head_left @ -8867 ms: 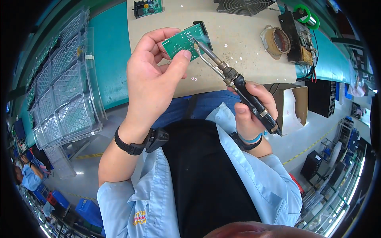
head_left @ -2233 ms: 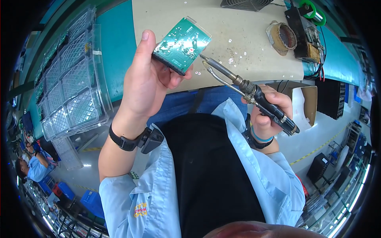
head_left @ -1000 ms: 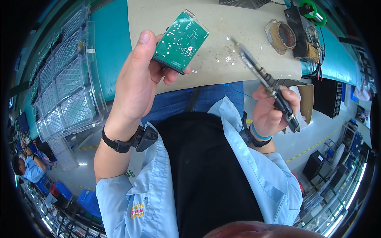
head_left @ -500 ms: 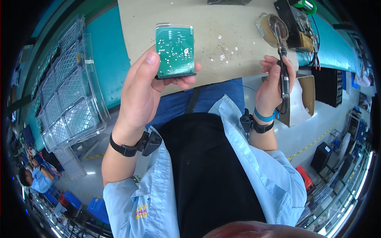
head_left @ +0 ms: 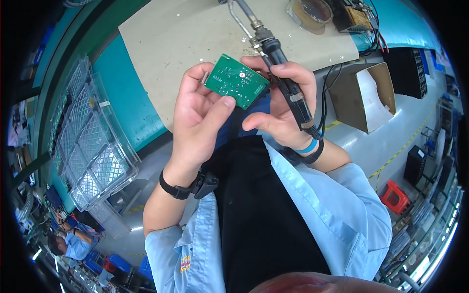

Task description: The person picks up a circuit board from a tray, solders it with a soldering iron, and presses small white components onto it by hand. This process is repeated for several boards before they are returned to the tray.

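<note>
A green circuit board (head_left: 238, 79) is pinched in my left hand (head_left: 198, 115), thumb on its face and fingers at its far left edge. It sits tilted, with small pale solder points and a white-and-red round spot on it. My right hand (head_left: 288, 107) grips a black-handled soldering iron (head_left: 293, 93) with two metal tubes toward its far end. The right thumb stands apart, below the board. Behind the board's far right edge reach other right fingertips; whether they touch it I cannot tell.
A beige mat (head_left: 195, 34) with small scraps covers the bench. At its far right sit a round dish (head_left: 312, 12) and a black soldering station (head_left: 349, 17). Clear plastic trays (head_left: 97, 141) stand left; an open cardboard box (head_left: 349, 100) is right. Another person (head_left: 75, 243) is at far left.
The right hand has come left with the soldering iron, close to the board. My left hand has lowered the circuit board toward me and turned it at an angle.
</note>
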Demonstrator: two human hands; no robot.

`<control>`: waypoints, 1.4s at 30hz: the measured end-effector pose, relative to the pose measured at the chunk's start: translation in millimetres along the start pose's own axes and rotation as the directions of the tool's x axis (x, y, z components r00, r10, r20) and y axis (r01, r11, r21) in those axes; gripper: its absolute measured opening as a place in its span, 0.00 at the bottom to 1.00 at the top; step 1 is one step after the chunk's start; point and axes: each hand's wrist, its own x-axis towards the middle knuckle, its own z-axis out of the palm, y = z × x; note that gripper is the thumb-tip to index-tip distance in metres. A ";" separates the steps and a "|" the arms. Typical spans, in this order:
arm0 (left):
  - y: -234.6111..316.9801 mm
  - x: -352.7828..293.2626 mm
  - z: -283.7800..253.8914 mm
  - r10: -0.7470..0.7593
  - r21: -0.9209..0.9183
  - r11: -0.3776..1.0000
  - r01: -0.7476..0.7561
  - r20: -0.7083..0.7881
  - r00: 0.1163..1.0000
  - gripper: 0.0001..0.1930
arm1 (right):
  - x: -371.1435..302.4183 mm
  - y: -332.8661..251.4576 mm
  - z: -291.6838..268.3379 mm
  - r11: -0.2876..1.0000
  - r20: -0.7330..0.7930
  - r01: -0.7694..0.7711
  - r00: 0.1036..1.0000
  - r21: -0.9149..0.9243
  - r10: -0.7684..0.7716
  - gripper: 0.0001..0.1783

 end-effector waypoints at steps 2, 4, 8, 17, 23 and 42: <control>-3.8 0.9 5.2 0.014 0.026 1.000 -0.013 -0.051 0.999 0.25 | 0.6 1.3 -0.1 0.999 0.021 0.038 0.999 -0.014 -0.038 0.50; -6.8 1.1 8.4 0.021 0.039 0.999 -0.018 -0.075 0.997 0.25 | -1.0 1.9 0.8 1.000 -0.006 0.027 1.000 0.013 -0.027 0.51; -10.6 -0.2 12.2 0.025 0.039 0.999 -0.022 -0.071 0.997 0.23 | -1.6 1.6 3.7 0.999 -0.055 0.002 0.998 0.051 0.001 0.53; -5.5 -2.0 13.0 -0.024 -0.020 1.000 0.023 -0.058 0.998 0.21 | 4.4 2.3 -4.7 0.992 -0.054 0.030 0.998 0.122 -0.023 0.56; -2.4 -6.1 6.9 -0.064 -0.001 0.998 0.064 -0.053 0.997 0.23 | 4.3 4.8 -2.9 0.998 -0.027 0.024 0.999 0.060 -0.022 0.52; 28.4 8.3 -22.9 0.514 0.780 -0.263 -0.568 0.611 0.602 0.13 | -2.9 -3.4 -0.6 0.993 0.076 -0.103 0.992 0.059 0.098 0.45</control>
